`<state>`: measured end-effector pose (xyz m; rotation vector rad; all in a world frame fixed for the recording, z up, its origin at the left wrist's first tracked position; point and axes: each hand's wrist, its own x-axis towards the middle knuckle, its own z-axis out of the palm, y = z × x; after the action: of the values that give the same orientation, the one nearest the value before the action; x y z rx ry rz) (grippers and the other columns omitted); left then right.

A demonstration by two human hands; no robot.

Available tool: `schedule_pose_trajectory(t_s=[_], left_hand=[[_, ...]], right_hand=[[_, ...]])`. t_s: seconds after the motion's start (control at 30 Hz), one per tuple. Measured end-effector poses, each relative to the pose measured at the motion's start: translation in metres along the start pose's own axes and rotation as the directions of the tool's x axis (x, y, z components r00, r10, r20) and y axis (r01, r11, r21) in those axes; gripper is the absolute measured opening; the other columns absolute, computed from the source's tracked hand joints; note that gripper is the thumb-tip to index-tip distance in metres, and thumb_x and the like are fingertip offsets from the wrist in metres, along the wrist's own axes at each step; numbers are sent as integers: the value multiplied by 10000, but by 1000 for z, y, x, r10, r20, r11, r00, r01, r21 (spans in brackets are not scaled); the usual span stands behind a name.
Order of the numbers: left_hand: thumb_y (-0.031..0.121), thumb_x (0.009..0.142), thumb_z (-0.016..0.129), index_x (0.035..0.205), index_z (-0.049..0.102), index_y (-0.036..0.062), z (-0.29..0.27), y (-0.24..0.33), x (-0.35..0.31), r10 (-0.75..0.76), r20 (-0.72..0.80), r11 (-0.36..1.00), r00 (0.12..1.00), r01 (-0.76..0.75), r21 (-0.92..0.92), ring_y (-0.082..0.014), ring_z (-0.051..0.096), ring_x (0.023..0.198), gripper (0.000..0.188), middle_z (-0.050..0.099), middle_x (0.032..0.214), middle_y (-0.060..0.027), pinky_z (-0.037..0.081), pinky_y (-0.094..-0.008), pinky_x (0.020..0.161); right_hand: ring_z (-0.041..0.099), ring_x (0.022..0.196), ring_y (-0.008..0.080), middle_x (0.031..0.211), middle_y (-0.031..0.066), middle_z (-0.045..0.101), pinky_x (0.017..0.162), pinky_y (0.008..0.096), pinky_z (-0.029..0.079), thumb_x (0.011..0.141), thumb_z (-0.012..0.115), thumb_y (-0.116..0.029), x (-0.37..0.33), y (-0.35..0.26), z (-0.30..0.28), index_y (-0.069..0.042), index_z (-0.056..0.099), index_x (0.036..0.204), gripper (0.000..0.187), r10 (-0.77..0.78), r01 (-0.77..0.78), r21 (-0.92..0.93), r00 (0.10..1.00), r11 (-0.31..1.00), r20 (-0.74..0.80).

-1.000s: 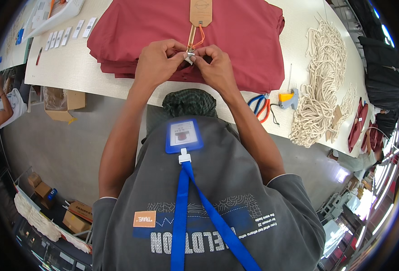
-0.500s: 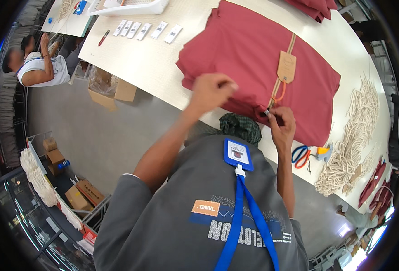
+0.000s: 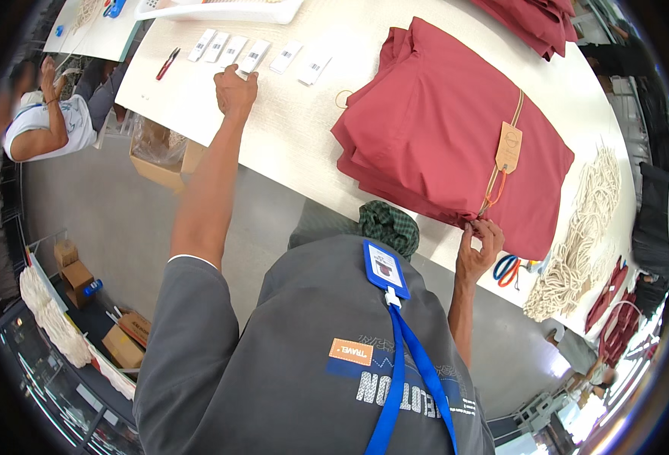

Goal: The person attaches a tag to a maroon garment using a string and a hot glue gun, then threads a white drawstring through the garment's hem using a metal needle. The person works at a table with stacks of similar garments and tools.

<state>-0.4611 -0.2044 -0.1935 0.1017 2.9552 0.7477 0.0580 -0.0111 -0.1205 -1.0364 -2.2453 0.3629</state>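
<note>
A folded dark red garment (image 3: 433,121) lies on the table, with a tan zipper (image 3: 513,110) and a brown paper hang tag (image 3: 509,146) on an orange cord. At its near edge, my right hand (image 3: 482,246) pinches the fabric by the zipper's end; the fingers partly hide that spot. My left hand (image 3: 236,91) is stretched out to the far left, fingers curled at the near end of a small white label (image 3: 255,54). Several similar white labels (image 3: 285,57) lie in a row beside it.
Red-handled snips (image 3: 167,64) lie left of the labels; a white tray (image 3: 220,10) is behind them. Right of the garment are blue-and-orange scissors (image 3: 507,269) and a heap of cream cord (image 3: 577,250). An open carton (image 3: 160,159) stands on the floor. Another person (image 3: 50,125) sits at left.
My left hand has moved from beside the garment leftward to the white labels. My right hand stays at the zipper's end. The whole view has shifted slightly.
</note>
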Motion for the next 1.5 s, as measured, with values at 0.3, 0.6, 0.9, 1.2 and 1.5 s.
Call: schedule_pose_trajectory(t_s=[0.3,0.6,0.9,1.2,1.5], left_hand=[[310,863,781,1291,653,71,5,0,7,-4,-10,999,1000,4,-35,-310,652,1051,507,612,1174,-168,545,-436,860],[263,866,775,1226,660,45,-12,-1,0,-9,-25,969,1000,2,-249,-268,652,1015,436,640,1122,-124,533,-400,868],[-60,849,706,1189,569,-3,-77,71,-177,498,407,389,766,222,-894,-135,620,804,371,654,936,-77,513,-283,710],[-1,944,660,1248,558,-8,-69,158,-277,745,573,570,341,121,-813,-114,621,920,321,650,1073,-63,524,-255,821],[70,1011,597,1081,627,-19,-19,217,-364,695,582,572,422,166,-803,-108,650,716,117,702,891,-69,532,-247,653]], right_hand=[[623,1000,293,1023,123,653,910,399,490,857,671,59,-35,-36,13,-4,673,1021,175,188,-187,20,975,982,-116],[625,956,272,985,117,653,897,377,490,895,655,24,-29,-55,20,5,674,1009,117,213,-207,61,969,976,-125],[661,947,144,1037,70,709,871,300,527,939,722,-131,45,-141,24,-46,685,1163,242,433,-503,594,860,627,271],[595,687,110,766,83,659,630,310,484,947,684,-128,51,-129,-19,17,647,944,150,491,-592,665,790,456,367],[646,711,156,817,92,711,681,301,517,922,701,-168,-2,26,-79,-37,745,989,153,597,-534,589,795,607,106]])
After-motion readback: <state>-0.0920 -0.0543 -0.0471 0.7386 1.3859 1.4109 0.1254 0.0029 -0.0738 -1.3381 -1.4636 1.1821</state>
